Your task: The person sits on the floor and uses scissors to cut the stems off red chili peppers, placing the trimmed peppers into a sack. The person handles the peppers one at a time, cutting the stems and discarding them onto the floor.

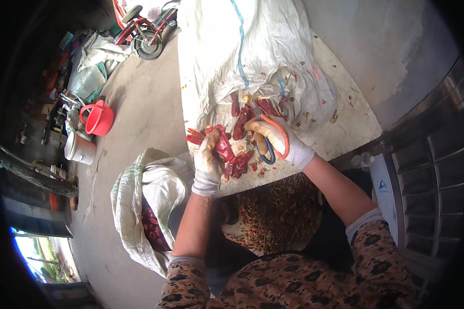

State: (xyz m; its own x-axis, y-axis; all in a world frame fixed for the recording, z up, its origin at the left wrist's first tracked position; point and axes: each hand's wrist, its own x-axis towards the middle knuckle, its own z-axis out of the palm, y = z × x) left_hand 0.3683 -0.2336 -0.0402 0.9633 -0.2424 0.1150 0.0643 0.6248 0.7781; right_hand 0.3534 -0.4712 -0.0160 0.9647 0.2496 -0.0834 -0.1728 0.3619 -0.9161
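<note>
Both my hands wear pale work gloves with coated fingers. My left hand [208,154] is closed around several dried red chili peppers [224,148], their ends sticking out on both sides of the fingers. In my right hand [276,137] is a pair of scissors with one orange and one dark blue handle loop [281,131]; the blades point away from me toward the sack and are partly hidden. More dried chilies [240,125] lie between my hands, at the mouth of a white woven sack [255,46] with a blue stripe. Cut bits are scattered on the pale tabletop [340,143].
An open woven sack [129,216] holding dark red chilies stands by my left leg. Below the table edge lies a heap of stems and scraps [278,212]. A red bucket [99,119], a white bucket [79,148] and a red bike [149,38] stand on the left floor.
</note>
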